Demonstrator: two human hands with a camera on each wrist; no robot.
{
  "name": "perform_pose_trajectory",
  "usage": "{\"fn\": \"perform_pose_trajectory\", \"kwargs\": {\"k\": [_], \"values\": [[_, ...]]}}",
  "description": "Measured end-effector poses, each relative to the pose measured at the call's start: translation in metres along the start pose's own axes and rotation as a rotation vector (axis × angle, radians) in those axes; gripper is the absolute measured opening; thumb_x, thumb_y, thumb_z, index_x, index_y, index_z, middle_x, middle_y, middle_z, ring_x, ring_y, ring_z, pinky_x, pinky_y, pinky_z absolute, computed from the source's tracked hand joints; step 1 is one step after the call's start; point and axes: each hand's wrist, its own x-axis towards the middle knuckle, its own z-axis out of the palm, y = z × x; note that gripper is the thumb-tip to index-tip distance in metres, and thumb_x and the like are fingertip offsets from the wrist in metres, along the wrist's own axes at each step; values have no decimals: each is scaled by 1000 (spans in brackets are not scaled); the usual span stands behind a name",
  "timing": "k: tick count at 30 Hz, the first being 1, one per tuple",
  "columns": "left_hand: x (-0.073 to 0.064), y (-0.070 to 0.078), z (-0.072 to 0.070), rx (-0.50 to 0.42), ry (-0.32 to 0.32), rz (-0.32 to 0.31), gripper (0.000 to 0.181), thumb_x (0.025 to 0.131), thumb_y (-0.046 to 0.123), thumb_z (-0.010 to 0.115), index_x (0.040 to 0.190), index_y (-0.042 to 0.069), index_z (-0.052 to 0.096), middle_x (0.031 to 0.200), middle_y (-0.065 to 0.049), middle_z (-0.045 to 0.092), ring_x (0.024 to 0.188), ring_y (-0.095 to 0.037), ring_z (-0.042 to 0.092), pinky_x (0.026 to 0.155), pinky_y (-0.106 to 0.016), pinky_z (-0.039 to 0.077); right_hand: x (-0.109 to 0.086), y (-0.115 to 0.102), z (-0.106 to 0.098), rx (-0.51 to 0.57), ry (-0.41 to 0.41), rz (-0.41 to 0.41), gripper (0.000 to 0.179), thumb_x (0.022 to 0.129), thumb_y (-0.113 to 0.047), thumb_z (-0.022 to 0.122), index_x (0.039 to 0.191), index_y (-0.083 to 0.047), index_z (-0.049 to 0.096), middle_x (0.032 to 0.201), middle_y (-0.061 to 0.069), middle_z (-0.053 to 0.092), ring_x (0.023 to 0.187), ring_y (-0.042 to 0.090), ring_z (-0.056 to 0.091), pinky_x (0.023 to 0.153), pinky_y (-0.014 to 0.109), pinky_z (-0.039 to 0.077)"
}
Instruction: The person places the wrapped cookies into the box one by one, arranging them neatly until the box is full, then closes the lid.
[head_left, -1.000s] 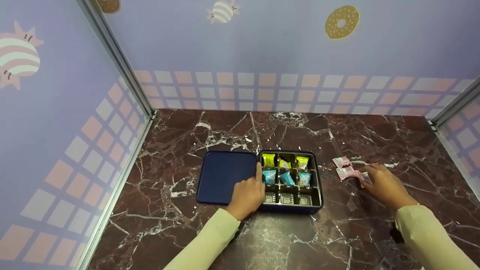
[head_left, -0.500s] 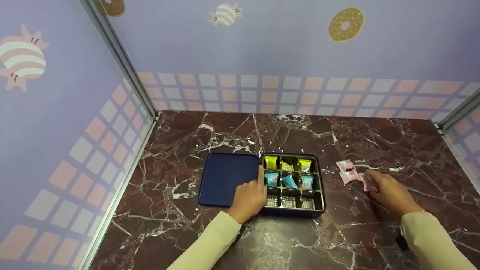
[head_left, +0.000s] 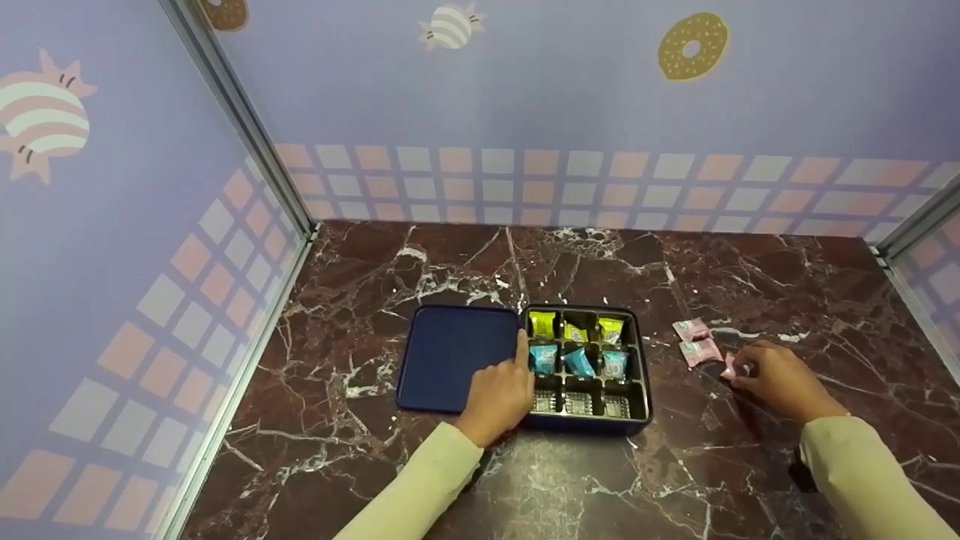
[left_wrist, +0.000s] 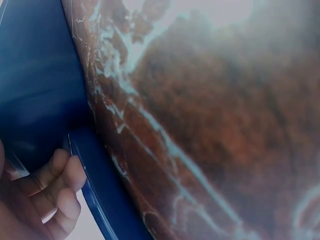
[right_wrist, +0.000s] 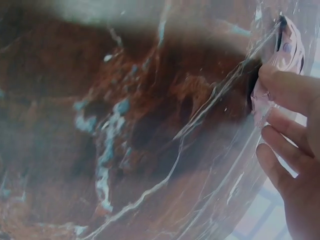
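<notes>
My right hand [head_left: 780, 379] pinches a pink wrapped candy [right_wrist: 287, 52] between thumb and finger, close over the marble table; its wrapper also shows at the fingertips in the head view. Left of it lie two more pink wrapped candies [head_left: 700, 351]. My left hand [head_left: 499, 394] rests at the left rim of a dark blue box [head_left: 592, 426], index finger straight along that rim, other fingers loosely bent beside the lid [left_wrist: 107, 185]. Inside the box, a divided tray holds yellow-green candies [head_left: 611, 330] in the back row and blue candies [head_left: 579, 363] in the middle row. Front-row compartments hold no candies.
The blue lid [head_left: 454, 356] lies flat against the box's left side. Dark red marble tabletop [head_left: 420, 487] surrounds everything. A patterned back wall [head_left: 555, 97] and a left side panel [head_left: 112, 247] bound the table.
The right hand has drawn slightly away from the other two pink candies, and the candy at its fingertips has been pinched and turned. The left hand stays at the box rim.
</notes>
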Motion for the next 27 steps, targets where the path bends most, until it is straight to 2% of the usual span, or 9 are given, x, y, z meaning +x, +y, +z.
{"fn": "perform_pose_trajectory", "kwargs": {"k": [3, 7, 9, 14, 18, 22, 27], "values": [[0, 0, 1, 15, 17, 10, 61, 94, 21, 47, 148, -2, 33, 53, 2, 48, 39, -12, 37, 36, -29, 25, 2, 0, 2, 7, 27, -1, 15, 74, -14, 80, 74, -10, 65, 80, 10, 62, 70, 22, 55, 63, 39, 43], [-2, 0, 3, 49, 87, 32, 59, 93, 22, 52, 145, -2, 39, 52, 1, 49, 37, -13, 38, 35, -29, 23, 2, 0, 5, 30, 51, 29, 16, 74, -13, 80, 72, -9, 65, 75, 10, 62, 66, 20, 53, 59, 37, 41], [-2, -1, 3, 49, 101, 31, 59, 93, 22, 53, 145, -2, 40, 52, 1, 50, 38, -13, 39, 35, -30, 23, 2, -1, 6, 44, 54, 50, 15, 75, -13, 80, 72, -9, 65, 74, 9, 64, 65, 19, 53, 59, 37, 41], [-1, -2, 3, 40, 99, 29, 58, 93, 21, 52, 145, -3, 39, 53, 1, 50, 38, -13, 40, 35, -30, 25, 3, -2, 7, 52, 78, 71, 14, 76, -14, 78, 71, -10, 66, 73, 10, 66, 63, 21, 54, 59, 39, 42], [-1, -1, 3, 37, 102, 27, 59, 93, 22, 53, 145, -2, 39, 53, 1, 51, 39, -14, 42, 36, -31, 27, 0, -4, 9, 44, 128, 67, 14, 76, -14, 79, 71, -9, 67, 77, 14, 68, 66, 28, 60, 61, 47, 44], [-1, 0, 3, 25, 70, 17, 59, 94, 23, 51, 146, -2, 37, 55, 0, 53, 41, -15, 45, 37, -32, 29, -2, -5, 9, 47, 143, 77, 13, 76, -14, 79, 72, -8, 68, 81, 17, 69, 69, 33, 62, 64, 51, 45], [-1, -2, 4, 33, 114, 27, 59, 93, 21, 54, 145, -2, 40, 54, 0, 53, 40, -16, 45, 36, -32, 29, -2, -6, 10, 49, 149, 89, 13, 75, -15, 80, 72, -9, 69, 81, 16, 69, 70, 35, 62, 65, 53, 44]]}}
